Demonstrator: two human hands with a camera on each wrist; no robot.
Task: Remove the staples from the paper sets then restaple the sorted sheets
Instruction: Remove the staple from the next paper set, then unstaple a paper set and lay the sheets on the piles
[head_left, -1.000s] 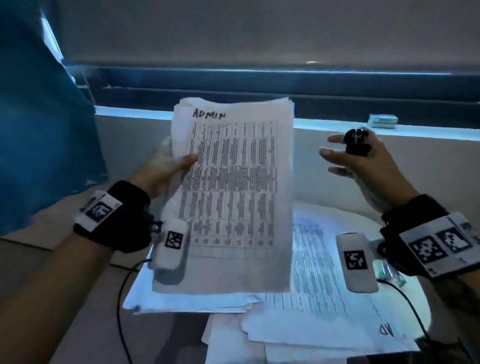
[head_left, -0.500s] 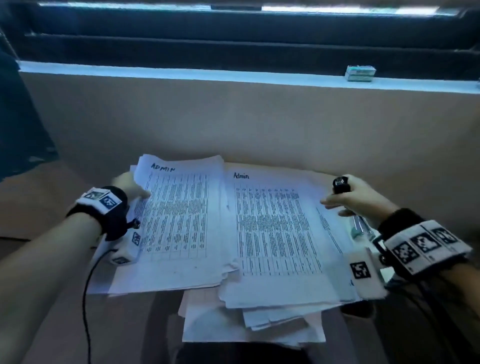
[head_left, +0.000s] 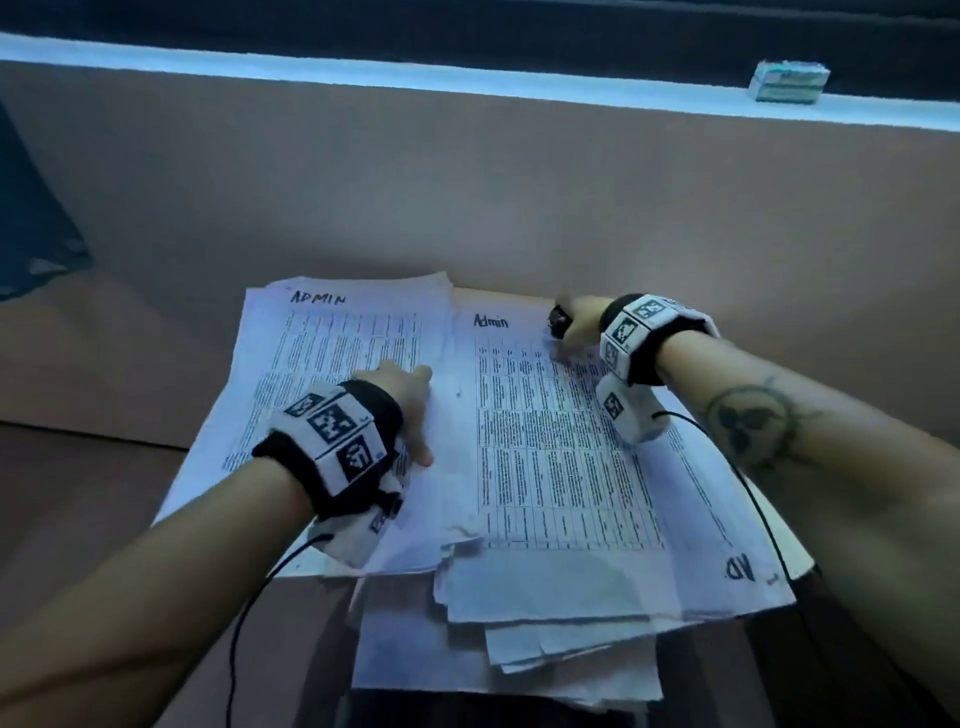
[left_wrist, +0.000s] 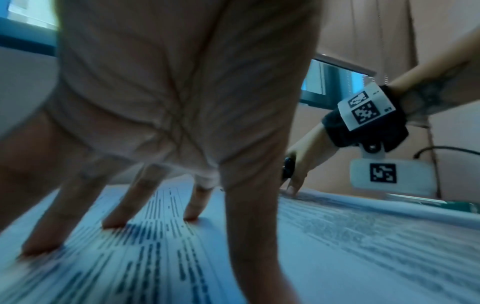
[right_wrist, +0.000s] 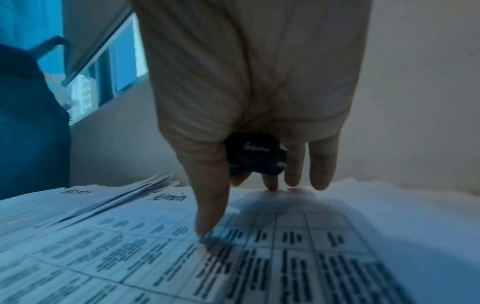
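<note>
Two printed paper sets lie side by side on the table. The left set (head_left: 337, 332) is headed "ADMIN", the right set (head_left: 545, 467) "Admin". My left hand (head_left: 415, 415) rests on the left set near its right edge, its straight fingertips (left_wrist: 114, 222) pressing the sheet. At the top right corner of the right set (right_wrist: 285, 257), my right hand (head_left: 574, 330) touches the paper with straight fingertips (right_wrist: 270, 185). A small black ring-like object (right_wrist: 255, 154) sits at the base of its fingers. I see no staples or stapler.
More loose sheets (head_left: 519, 660) stick out from under both sets at the front. A beige wall (head_left: 467, 197) rises right behind the papers, and a small box (head_left: 789, 83) lies on its ledge. Blue cloth (head_left: 31, 234) hangs at the left.
The left hand, which held the ADMIN set up in the air, has laid it down beside the other set and now presses on it. The right hand has come down onto the right set's corner.
</note>
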